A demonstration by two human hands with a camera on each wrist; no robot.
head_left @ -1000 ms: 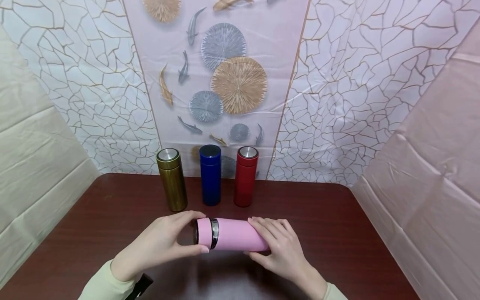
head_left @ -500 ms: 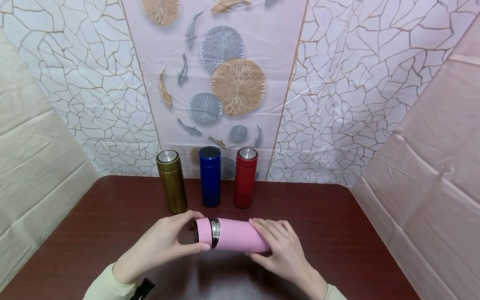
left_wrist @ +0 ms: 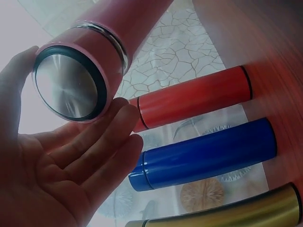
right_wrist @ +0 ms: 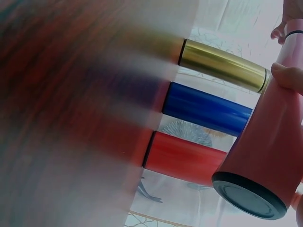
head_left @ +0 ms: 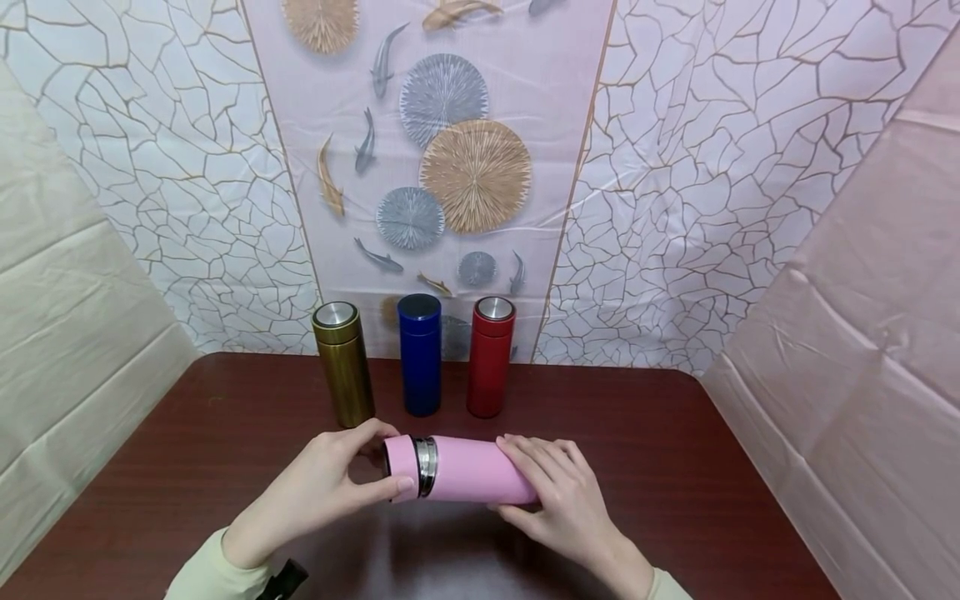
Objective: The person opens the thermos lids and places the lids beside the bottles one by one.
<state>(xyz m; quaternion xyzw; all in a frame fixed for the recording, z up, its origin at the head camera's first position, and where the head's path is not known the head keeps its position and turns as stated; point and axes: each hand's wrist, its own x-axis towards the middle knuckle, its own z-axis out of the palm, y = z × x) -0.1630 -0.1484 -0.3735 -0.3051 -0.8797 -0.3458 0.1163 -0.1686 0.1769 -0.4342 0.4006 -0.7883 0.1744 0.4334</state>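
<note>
A pink thermos [head_left: 476,471] lies sideways between my two hands, above the table. My left hand [head_left: 315,483] pinches its pink lid [head_left: 403,468], thumb on the near side and fingers on the far side. Between lid and body a shiny steel neck [head_left: 427,467] shows. In the left wrist view, the lid's brushed steel top [left_wrist: 66,85] faces the camera, inside a dark ring. My right hand [head_left: 558,492] grips the body near its base; the right wrist view shows the black-rimmed bottom [right_wrist: 248,196].
Three thermoses stand upright in a row farther back: gold [head_left: 345,367], blue [head_left: 422,358] and red [head_left: 491,358]. The dark reddish-brown table [head_left: 637,450] ends at a patterned cloth backdrop [head_left: 660,208]. Pale cloth walls flank both sides.
The lid has shifted slightly left, away from the body, and more steel neck shows. My left hand has moved left with it. My right hand stays on the body.
</note>
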